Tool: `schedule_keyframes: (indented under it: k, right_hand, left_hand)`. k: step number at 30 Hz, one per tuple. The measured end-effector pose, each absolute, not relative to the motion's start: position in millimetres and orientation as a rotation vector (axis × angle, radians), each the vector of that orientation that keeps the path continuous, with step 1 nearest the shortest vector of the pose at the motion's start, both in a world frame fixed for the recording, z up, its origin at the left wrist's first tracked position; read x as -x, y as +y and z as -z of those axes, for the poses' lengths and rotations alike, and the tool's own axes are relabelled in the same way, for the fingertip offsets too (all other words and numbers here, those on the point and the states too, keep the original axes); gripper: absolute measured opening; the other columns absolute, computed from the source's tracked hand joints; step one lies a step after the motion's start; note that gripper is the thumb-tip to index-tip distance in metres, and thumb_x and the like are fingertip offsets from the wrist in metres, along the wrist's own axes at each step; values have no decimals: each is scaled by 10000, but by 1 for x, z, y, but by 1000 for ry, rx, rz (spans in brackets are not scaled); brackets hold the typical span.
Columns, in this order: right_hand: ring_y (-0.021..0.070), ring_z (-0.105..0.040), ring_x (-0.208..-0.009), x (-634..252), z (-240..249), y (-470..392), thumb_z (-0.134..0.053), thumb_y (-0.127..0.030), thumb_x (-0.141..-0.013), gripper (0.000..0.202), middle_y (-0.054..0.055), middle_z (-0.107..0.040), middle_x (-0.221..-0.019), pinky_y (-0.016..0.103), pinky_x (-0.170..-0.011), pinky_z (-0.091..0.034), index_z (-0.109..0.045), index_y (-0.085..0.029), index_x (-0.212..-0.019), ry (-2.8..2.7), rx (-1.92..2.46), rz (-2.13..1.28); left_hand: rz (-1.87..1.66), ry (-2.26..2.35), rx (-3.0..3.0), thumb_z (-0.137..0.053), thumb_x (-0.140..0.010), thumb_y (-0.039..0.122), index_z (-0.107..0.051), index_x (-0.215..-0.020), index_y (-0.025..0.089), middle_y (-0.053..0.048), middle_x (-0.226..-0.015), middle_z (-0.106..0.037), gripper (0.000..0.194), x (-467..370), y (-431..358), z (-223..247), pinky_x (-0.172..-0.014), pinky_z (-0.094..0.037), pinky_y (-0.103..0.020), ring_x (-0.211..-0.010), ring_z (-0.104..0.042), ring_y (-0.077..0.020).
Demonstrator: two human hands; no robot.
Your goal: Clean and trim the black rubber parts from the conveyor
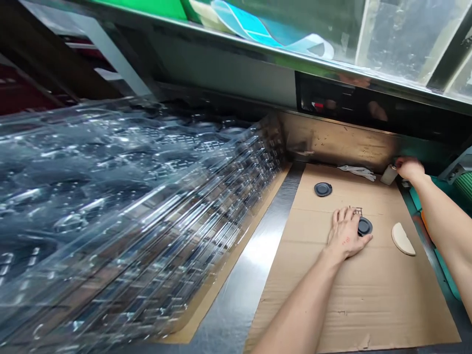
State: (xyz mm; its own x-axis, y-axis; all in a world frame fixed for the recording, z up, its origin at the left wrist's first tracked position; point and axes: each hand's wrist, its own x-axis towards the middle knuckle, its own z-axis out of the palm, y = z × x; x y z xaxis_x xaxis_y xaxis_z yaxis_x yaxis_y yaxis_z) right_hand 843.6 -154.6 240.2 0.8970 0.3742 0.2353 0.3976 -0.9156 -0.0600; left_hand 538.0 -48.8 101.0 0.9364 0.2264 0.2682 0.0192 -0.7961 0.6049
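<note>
Bracketing dark disc [365, 226] on cardboard sheet [313, 265]: left hand [345, 237], thumb and fingers at rim, hold uncertain. Disc likely light, stiff; grasp by edge. Right hand [411, 168] at small pale container [388, 175], fingers bent, grip unclear.

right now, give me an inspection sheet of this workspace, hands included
surface: flat cardboard over metal
things: one black round piece at the left hand, another black disc farther off
clutter: stacked clear plastic trays, white crumpled item, cream half-round piece
hands: left on the near disc, its grip unclear; right hand at a small pale block, hold unclear
cables: nothing seen
surroundings: metal back panel, teal items at right
</note>
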Motion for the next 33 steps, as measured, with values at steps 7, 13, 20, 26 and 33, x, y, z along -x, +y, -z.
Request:
schedule_keyframes:
  k: [7,13,20,26,33]
  right_hand:
    - [256,-673,-888,-883,-252,-155,-623,-280,-879,309,87,-767,-1116,333,-730,-496,-795,-245,-1133,-745,3095,172]
    - [240,-682,-848,-885,-251,-155,-629,-254,-874,291,86,-778,-1071,321,-714,-499,-808,-223,-1102,-736,3037,173]
    - [279,-699,-968,-799,-246,-167,-622,-334,-877,301,115,-783,-1032,341,-818,-513,-808,-185,-1060,-804,2781,420]
    - [234,-698,-883,-653,-190,-193,-545,-373,-923,274,53,-784,-953,310,-774,-492,-776,-227,-940,-1247,2565,-18]
    - [222,-657,-853,-647,-154,-187,-497,-243,-941,277,96,-724,-938,310,-768,-452,-767,-190,-914,-1529,2607,-64]
  left_hand:
    - [-471,165,-2440,-733,-804,572,-625,-1336,204,-150,-1516,-530,656,-540,-49,-99,-1259,-157,-577,-1469,-361,-379]
    - [-496,150,-2421,-758,-789,568,-649,-1298,189,-157,-1505,-538,644,-541,-49,-99,-1254,-159,-574,-1458,-368,-386]
    - [-501,137,-2275,-806,-758,516,-672,-1241,218,-155,-1475,-555,583,-543,-47,-102,-1249,-112,-569,-1446,-366,-400]
    - [-553,122,-2115,-841,-722,452,-705,-1170,205,-174,-1423,-587,529,-547,-48,-98,-1245,-92,-581,-1428,-367,-437]
    - [-503,167,-2238,-736,-810,491,-713,-1194,233,-70,-1474,-594,463,-545,-46,-99,-1268,-136,-522,-1468,-349,-360]
